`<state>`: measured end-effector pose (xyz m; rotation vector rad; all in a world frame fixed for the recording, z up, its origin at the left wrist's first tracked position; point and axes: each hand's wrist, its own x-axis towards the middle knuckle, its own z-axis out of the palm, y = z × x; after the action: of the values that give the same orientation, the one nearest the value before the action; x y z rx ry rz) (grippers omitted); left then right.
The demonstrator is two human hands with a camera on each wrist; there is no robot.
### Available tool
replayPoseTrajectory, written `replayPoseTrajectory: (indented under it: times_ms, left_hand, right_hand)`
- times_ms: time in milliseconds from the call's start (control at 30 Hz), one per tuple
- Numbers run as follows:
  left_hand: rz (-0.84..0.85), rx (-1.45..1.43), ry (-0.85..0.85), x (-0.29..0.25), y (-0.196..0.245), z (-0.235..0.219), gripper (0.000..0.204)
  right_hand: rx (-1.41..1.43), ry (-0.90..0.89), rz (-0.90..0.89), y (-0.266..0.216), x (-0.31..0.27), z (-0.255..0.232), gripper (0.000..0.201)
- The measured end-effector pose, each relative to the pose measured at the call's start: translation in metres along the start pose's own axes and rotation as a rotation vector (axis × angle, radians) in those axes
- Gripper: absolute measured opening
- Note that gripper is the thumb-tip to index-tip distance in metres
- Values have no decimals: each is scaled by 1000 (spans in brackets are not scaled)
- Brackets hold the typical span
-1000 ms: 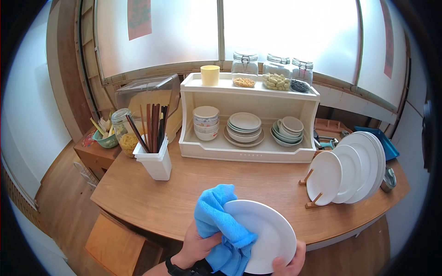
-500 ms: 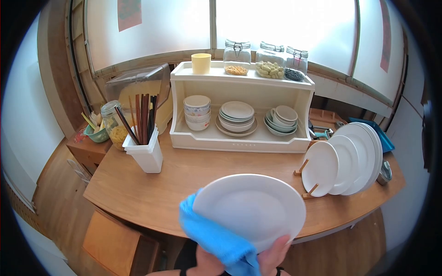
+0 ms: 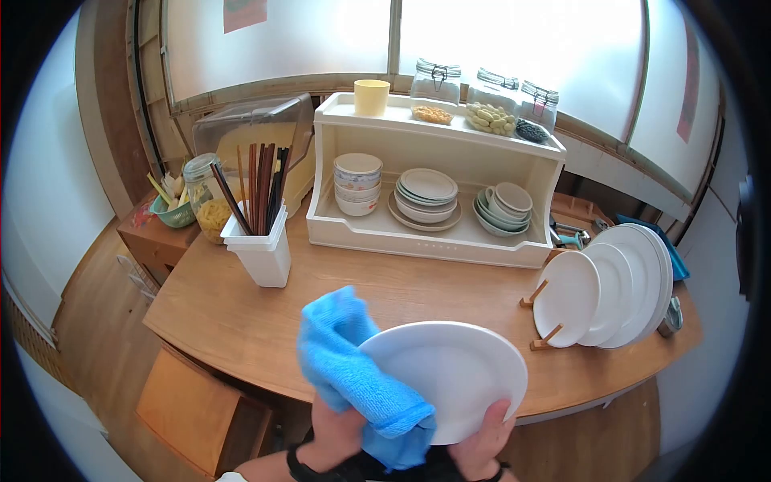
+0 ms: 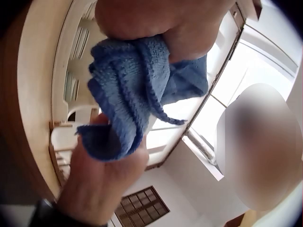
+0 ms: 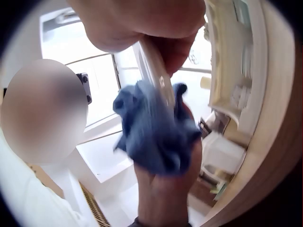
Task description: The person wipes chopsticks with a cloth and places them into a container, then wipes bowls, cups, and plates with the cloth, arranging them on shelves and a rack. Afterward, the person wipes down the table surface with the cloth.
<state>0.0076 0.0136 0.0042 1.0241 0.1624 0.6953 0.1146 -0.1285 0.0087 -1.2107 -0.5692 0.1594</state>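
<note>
A white plate [image 3: 458, 377] is held tilted in front of the table's near edge. My right hand [image 3: 486, 438] grips its lower right rim, with the thumb on the upper face. In the right wrist view the plate [image 5: 155, 66] shows edge-on between thumb and fingers. My left hand [image 3: 337, 430] holds a blue cloth [image 3: 353, 377] that wraps the plate's left rim and covers part of its face. The left wrist view shows the cloth [image 4: 123, 90] bunched below the left hand [image 4: 161, 21], its folds hiding most of the plate.
A wooden rack [image 3: 546, 341] with several upright white plates [image 3: 566, 297] stands on the table's right. A white container [image 3: 265, 253] of chopsticks is at left. Behind, a cream shelf [image 3: 434, 251] holds bowls and dishes, with a yellow cup [image 3: 371, 97] and glass jars [image 3: 490, 104] on top.
Both hands keep hold of the plate and cloth. The plate swung up toward flat, then tipped back a little lower, and the cloth shifted along its left rim.
</note>
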Motion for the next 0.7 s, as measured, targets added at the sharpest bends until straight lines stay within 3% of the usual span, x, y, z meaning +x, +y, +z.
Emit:
replayPoseTrajectory:
  times_ms: [67, 100, 133, 200, 233, 267, 300, 333, 400, 433, 500, 533, 600, 633, 667, 700]
  left_hand:
    - [81, 519, 134, -22, -6, 17, 67]
    - [172, 677, 120, -34, -7, 13, 79]
    - [15, 180, 235, -41, -12, 19, 77]
    - [187, 797, 14, -26, 2, 1, 67]
    - [50, 450, 12, -19, 2, -9, 62]
    - [-82, 99, 13, -12, 4, -17, 57]
    - [-103, 38, -46, -2, 24, -14, 55]
    - [-106, 37, -40, 5, 33, -20, 55]
    - [-37, 183, -356, 14, 47, -31, 46]
    - [-121, 156, -391, 17, 54, -29, 47]
    - [-149, 192, -422, 14, 51, -20, 48]
    - [-169, 231, -452, 14, 48, -15, 48]
    - [-171, 208, -416, 4, 31, -12, 48]
    - [-237, 22, -342, -1, 24, -9, 48]
    - [-301, -166, -263, -8, 18, -9, 47]
    - [-328, -210, -206, -17, 12, -11, 46]
  right_hand:
    - [334, 511, 40, 6, -13, 32, 66]
    - [276, 385, 282, 5, -30, 22, 77]
    - [275, 385, 283, 11, -39, 16, 77]
    - [330, 218, 249, 23, -48, 9, 77]
    - [330, 220, 251, 19, -45, 4, 77]
    - [359, -32, 133, 13, -37, -5, 73]
    - [385, -285, 15, 6, -29, -11, 68]
    - [385, -287, 22, -1, -22, -13, 68]
    - [473, -83, 150, -14, -8, -17, 69]
    - [472, -77, 156, -19, -3, -25, 69]
    - [156, -352, 9, -27, 7, -46, 64]
    - [155, -347, 9, -27, 6, -54, 64]
    - [-81, -254, 134, -25, 2, -64, 55]
    - [8, -132, 120, -22, -1, -55, 47]
    - [6, -130, 122, -19, -4, -45, 47]
    - [123, 19, 90, -15, -7, -34, 47]
